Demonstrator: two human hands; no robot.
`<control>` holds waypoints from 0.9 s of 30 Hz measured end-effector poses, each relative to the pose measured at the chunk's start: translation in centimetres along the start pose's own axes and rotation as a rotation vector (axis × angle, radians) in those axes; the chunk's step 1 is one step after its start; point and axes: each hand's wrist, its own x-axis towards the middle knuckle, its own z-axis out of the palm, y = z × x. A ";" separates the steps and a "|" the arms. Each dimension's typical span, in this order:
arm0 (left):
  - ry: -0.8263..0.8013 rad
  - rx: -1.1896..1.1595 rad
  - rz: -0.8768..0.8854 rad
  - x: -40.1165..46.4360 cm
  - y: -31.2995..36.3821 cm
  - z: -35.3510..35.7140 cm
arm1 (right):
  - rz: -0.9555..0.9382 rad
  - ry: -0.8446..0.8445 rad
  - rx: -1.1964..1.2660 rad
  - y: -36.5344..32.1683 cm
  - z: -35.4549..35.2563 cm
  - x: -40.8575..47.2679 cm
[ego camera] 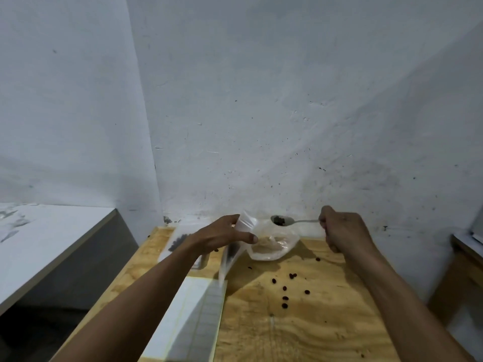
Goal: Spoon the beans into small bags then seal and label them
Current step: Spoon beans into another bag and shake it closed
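Wall point(287, 126) blocks behind; label sheet point(193, 317) near-left; loose beans point(285, 299) mid-table point(300, 335).

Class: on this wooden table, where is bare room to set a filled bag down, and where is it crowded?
Free: the near right stretch of the table, between the label sheets and the right forearm, below the spilled beans. Crowded: the far edge, with the left hand holding a small bag, the large bag and the spoon.

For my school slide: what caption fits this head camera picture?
Right hand lifts a metal spoon of dark beans toward a clear plastic bag held by the left hand.
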 end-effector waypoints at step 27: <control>0.423 -0.301 0.158 1.8 6.1 5.6 | -0.301 0.030 -1.051 15.3 -2.2 -4.3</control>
